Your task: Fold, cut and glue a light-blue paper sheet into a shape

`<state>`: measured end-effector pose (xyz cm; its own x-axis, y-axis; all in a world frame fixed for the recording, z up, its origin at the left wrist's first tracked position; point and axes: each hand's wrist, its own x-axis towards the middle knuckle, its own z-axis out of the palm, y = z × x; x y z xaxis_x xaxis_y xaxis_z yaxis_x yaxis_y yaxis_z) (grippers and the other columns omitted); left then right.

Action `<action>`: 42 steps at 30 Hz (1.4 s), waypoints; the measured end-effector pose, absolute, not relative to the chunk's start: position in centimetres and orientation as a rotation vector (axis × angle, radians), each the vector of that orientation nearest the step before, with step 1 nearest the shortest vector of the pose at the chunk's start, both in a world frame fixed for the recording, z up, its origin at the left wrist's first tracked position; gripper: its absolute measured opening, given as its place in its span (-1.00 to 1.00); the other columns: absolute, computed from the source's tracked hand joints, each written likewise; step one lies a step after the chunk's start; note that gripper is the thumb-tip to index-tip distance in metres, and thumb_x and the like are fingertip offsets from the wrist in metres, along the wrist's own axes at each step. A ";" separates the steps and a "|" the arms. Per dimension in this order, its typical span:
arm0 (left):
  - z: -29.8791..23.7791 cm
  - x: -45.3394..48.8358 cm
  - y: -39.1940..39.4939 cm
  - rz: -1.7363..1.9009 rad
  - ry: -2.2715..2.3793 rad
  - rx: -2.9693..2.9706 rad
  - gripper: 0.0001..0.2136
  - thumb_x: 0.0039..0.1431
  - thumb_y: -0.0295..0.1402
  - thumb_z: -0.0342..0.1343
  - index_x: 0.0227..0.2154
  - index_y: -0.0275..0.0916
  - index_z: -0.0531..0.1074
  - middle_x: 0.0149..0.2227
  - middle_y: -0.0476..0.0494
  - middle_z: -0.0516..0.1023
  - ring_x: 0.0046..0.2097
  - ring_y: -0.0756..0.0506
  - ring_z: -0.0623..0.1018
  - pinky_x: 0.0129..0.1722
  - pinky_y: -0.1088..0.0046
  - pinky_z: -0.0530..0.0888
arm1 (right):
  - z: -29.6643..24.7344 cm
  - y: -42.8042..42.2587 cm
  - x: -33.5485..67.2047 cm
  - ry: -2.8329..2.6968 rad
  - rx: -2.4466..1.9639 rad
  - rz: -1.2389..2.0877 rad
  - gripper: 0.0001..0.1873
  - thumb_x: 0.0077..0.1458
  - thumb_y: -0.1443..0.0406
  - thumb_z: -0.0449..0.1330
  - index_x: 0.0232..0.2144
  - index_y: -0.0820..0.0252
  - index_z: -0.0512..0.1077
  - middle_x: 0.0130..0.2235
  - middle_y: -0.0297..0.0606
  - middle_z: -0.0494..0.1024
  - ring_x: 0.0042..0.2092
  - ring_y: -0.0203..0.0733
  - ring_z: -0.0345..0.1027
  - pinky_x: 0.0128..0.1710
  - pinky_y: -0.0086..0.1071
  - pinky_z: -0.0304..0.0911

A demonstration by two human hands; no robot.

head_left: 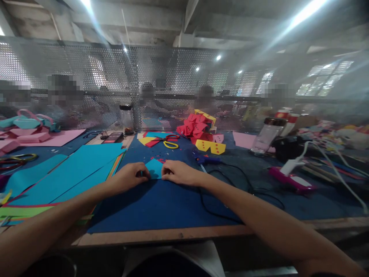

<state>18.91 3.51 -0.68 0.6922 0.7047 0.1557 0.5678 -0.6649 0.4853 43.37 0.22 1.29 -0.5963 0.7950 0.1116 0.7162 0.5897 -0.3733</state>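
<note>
A small piece of light-blue paper (155, 168) lies on the dark blue table cover, between my two hands. My left hand (133, 176) has its thumb and fingers curled together at the paper's left edge. At the right edge, my right hand (176, 172) pinches the paper with bent fingers. Just beyond the paper are tiny red scraps (158, 158) and a pair of scissors with red and yellow handles (171, 144). To the right of my right hand rests a blue glue gun (208, 158) with a black cord.
Large blue sheets (86, 169) are stacked on the left. Red folded paper pieces (196, 126) and a yellow dotted strip (211, 146) lie at the back. Jars (127, 119), a pink power strip (292, 180) and loose cords also stand about. A perforated screen (167, 69) closes the far side.
</note>
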 end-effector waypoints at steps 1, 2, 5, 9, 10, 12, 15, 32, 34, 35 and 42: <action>-0.7 18.9 3.6 0.471 0.988 2.500 -0.87 0.13 -0.35 0.13 -0.31 -0.16 0.57 -0.29 -0.04 0.55 -0.26 -0.08 0.49 -0.27 0.46 0.35 | 1.4 0.2 43.4 -2.555 -1.240 0.432 -0.94 0.13 0.36 0.26 -0.33 0.28 0.50 -0.29 -0.24 0.49 -0.30 -0.26 0.32 -0.31 -0.44 0.15; -0.7 18.9 3.6 0.472 0.989 2.503 -0.88 0.13 -0.36 0.14 -0.31 -0.16 0.57 -0.29 -0.04 0.55 -0.27 -0.08 0.49 -0.27 0.46 0.35 | 1.4 0.2 43.4 -2.555 -1.236 0.437 -0.94 0.13 0.35 0.26 -0.33 0.28 0.50 -0.29 -0.25 0.49 -0.30 -0.26 0.32 -0.31 -0.45 0.14; -0.6 19.0 3.5 0.469 0.990 2.529 -0.87 0.13 -0.36 0.13 -0.30 -0.15 0.57 -0.28 -0.04 0.56 -0.27 -0.07 0.50 -0.27 0.47 0.36 | 1.4 0.2 43.4 -2.557 -1.230 0.422 -0.93 0.13 0.34 0.26 -0.33 0.27 0.50 -0.29 -0.25 0.49 -0.30 -0.25 0.31 -0.31 -0.44 0.14; -0.4 18.9 3.0 0.457 0.931 2.635 -0.83 0.20 -0.36 0.09 -0.26 -0.14 0.58 -0.24 -0.07 0.56 -0.24 -0.08 0.53 -0.24 0.46 0.37 | 1.2 0.3 43.4 -2.570 -1.214 0.371 -0.91 0.14 0.32 0.26 -0.32 0.27 0.49 -0.28 -0.24 0.49 -0.28 -0.24 0.31 -0.28 -0.43 0.15; -0.3 18.9 2.9 0.448 0.905 2.678 -0.82 0.21 -0.38 0.07 -0.25 -0.14 0.58 -0.23 -0.08 0.57 -0.22 -0.09 0.53 -0.22 0.46 0.38 | 1.1 0.3 43.5 -2.579 -1.206 0.359 -0.90 0.14 0.31 0.26 -0.32 0.27 0.49 -0.28 -0.23 0.49 -0.27 -0.23 0.31 -0.28 -0.42 0.16; -0.2 18.8 2.6 0.428 0.871 2.763 -0.78 0.22 -0.42 0.03 -0.21 -0.12 0.58 -0.19 -0.09 0.57 -0.17 -0.11 0.55 -0.18 0.44 0.39 | 1.1 0.3 43.5 -2.601 -1.190 0.329 -0.90 0.15 0.32 0.25 -0.29 0.27 0.50 -0.26 -0.22 0.50 -0.24 -0.21 0.33 -0.25 -0.41 0.17; -0.3 18.8 2.1 0.374 0.878 2.876 -0.66 0.24 -0.47 -0.04 -0.05 -0.06 0.54 -0.13 -0.09 0.55 -0.13 -0.11 0.55 -0.15 0.45 0.40 | 1.1 -0.1 43.6 -2.634 -1.155 0.251 -0.85 0.18 0.35 0.21 -0.18 0.22 0.50 -0.19 -0.20 0.51 -0.17 -0.17 0.36 -0.18 -0.38 0.20; -0.2 18.4 2.3 0.409 0.842 2.836 -0.71 0.26 -0.48 -0.01 -0.14 -0.09 0.58 -0.23 -0.09 0.54 -0.21 -0.09 0.54 -0.17 0.44 0.42 | 1.6 -0.2 44.2 -2.667 -1.178 0.261 -0.92 0.20 0.35 0.21 -0.28 0.21 0.52 -0.20 -0.22 0.52 -0.16 -0.18 0.39 -0.17 -0.38 0.22; -0.1 18.4 2.7 0.430 0.855 2.735 -0.77 0.26 -0.44 0.03 -0.20 -0.11 0.60 -0.26 -0.08 0.55 -0.25 -0.06 0.53 -0.21 0.45 0.42 | 1.8 -0.1 44.3 -2.646 -1.186 0.312 -0.95 0.18 0.36 0.23 -0.30 0.22 0.51 -0.22 -0.23 0.52 -0.19 -0.20 0.38 -0.19 -0.40 0.21; 0.0 18.3 2.8 0.436 0.870 2.691 -0.79 0.24 -0.42 0.05 -0.23 -0.12 0.60 -0.27 -0.08 0.56 -0.26 -0.06 0.53 -0.23 0.46 0.42 | 1.9 -0.1 44.4 -2.643 -1.186 0.317 -0.95 0.18 0.36 0.23 -0.31 0.22 0.52 -0.23 -0.24 0.51 -0.20 -0.21 0.37 -0.19 -0.40 0.21; 0.8 18.5 3.0 0.392 0.997 2.574 -0.84 0.17 -0.42 0.10 -0.31 -0.17 0.60 -0.32 -0.06 0.58 -0.27 -0.05 0.53 -0.27 0.46 0.38 | 2.3 -0.7 44.2 -2.675 -1.180 0.224 -0.91 0.20 0.37 0.20 -0.32 0.22 0.52 -0.25 -0.23 0.53 -0.21 -0.20 0.38 -0.22 -0.39 0.18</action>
<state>18.47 3.01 0.75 0.7139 0.6885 0.1278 0.5911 -0.6903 0.4172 44.18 -0.68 2.31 -0.6576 0.7422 0.1291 0.7104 0.6680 -0.2215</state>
